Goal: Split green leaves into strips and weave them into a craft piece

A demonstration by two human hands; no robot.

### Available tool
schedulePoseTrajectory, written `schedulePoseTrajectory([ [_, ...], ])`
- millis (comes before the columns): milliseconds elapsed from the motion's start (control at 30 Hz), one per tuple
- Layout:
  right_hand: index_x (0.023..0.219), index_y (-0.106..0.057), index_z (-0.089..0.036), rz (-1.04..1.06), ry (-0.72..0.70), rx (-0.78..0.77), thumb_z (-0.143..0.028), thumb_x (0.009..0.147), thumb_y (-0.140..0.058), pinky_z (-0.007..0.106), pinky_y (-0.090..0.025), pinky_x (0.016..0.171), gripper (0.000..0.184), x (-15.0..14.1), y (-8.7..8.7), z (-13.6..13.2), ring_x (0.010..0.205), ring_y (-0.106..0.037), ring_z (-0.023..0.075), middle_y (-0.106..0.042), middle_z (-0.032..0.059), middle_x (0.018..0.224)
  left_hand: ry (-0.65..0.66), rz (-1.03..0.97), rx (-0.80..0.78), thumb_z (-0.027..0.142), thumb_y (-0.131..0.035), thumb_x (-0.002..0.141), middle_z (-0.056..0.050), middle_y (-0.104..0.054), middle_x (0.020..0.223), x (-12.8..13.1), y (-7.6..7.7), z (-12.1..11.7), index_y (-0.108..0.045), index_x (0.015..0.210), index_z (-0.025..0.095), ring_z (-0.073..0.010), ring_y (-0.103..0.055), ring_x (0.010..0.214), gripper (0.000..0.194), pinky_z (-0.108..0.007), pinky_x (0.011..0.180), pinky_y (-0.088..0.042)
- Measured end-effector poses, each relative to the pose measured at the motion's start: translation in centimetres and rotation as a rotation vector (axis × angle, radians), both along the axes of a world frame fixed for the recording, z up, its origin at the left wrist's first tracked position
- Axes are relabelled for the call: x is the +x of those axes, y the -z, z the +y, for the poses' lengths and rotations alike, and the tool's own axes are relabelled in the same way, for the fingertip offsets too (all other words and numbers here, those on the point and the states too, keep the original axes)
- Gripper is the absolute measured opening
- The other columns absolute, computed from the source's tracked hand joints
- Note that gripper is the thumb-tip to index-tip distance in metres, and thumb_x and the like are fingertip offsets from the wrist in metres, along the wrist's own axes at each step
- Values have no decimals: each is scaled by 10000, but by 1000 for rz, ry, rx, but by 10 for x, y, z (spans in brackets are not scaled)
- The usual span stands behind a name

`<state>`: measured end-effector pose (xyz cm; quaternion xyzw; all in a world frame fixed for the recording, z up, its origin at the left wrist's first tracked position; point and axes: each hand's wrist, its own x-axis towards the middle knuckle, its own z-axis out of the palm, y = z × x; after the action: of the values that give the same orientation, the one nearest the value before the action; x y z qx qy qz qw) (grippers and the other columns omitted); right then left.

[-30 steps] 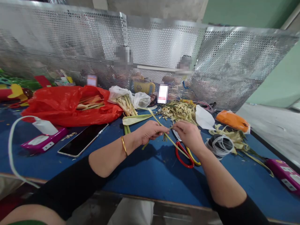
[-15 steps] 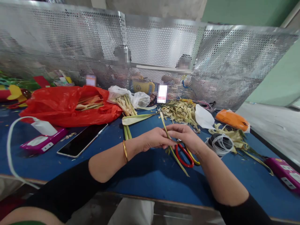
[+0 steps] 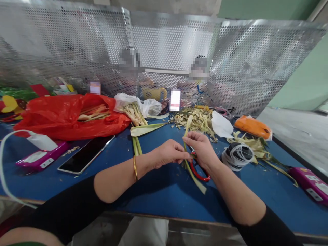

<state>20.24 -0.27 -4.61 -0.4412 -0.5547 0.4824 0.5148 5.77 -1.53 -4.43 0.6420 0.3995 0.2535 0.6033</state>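
Observation:
A long pale-green leaf strip [image 3: 194, 176] slants between my hands over the blue table. My left hand [image 3: 169, 153], with a gold bangle at the wrist, is closed with thumb and forefinger pinching the strip near its middle. Higher up, my right hand [image 3: 201, 147] is closed on the strip's upper part between thumb and fingers. Beneath that hand lies a pair of scissors [image 3: 205, 178]; a red handle loop shows, while the rest is mostly hidden. Left of my hands, another broad leaf [image 3: 147, 130] lies across a bundle of green stalks [image 3: 136, 146].
A heap of leaf scraps [image 3: 196, 120], white paper [image 3: 221, 124] and a wire spool [image 3: 237, 156] sit ahead and right. To the left are a phone [image 3: 85, 155], red plastic bag [image 3: 56, 118] and purple power strip [image 3: 42, 157]. A perforated metal screen [image 3: 171, 44] stands behind.
My hands have moved slightly apart; the right one has shifted its hold on the leaf strip. The strip has turned, with its top end tilting right. The whole view has shifted a little.

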Motion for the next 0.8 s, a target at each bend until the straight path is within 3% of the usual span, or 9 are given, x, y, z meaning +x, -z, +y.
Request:
schedulePoseTrajectory([
  [233,601,-539,-189,-55,57,74,-329,678,-665,251,-349,569,204,1,-1,2,564,-402,106,-474,-43,577,28,15,-16,473,-711,667,12,-504,490,-5,-2,4,-599,512,150,-67,-376,450,376,-221,450,-241],
  [400,718,-628,-176,-365,-137,160,-393,818,-547,283,-427,706,253,21,-10,11,710,-545,156,-605,10,699,-58,-41,-157,587,-650,706,17,-494,501,-8,-6,12,-711,717,117,-49,-331,400,474,-219,411,-169],
  [567,827,-645,-175,-537,-404,125,-378,873,-503,286,-449,740,252,36,-18,11,772,-592,163,-651,18,790,-129,-133,-227,549,-649,729,26,-487,514,-14,-9,22,-691,730,112,-41,-334,394,438,-205,398,-145],
  [700,734,-610,-176,-583,-302,191,-320,832,-551,241,-394,570,183,36,-19,9,572,-504,122,-555,-29,592,-96,-131,-174,491,-706,686,37,-480,496,-17,-13,22,-688,724,121,-40,-334,402,372,-199,398,-156],
  [800,659,-586,-183,-668,-184,317,-274,821,-566,236,-360,542,187,32,-15,11,550,-479,118,-543,-29,564,-83,-87,-112,474,-714,683,40,-484,472,-18,-13,21,-678,686,128,-47,-363,409,348,-192,409,-211],
])
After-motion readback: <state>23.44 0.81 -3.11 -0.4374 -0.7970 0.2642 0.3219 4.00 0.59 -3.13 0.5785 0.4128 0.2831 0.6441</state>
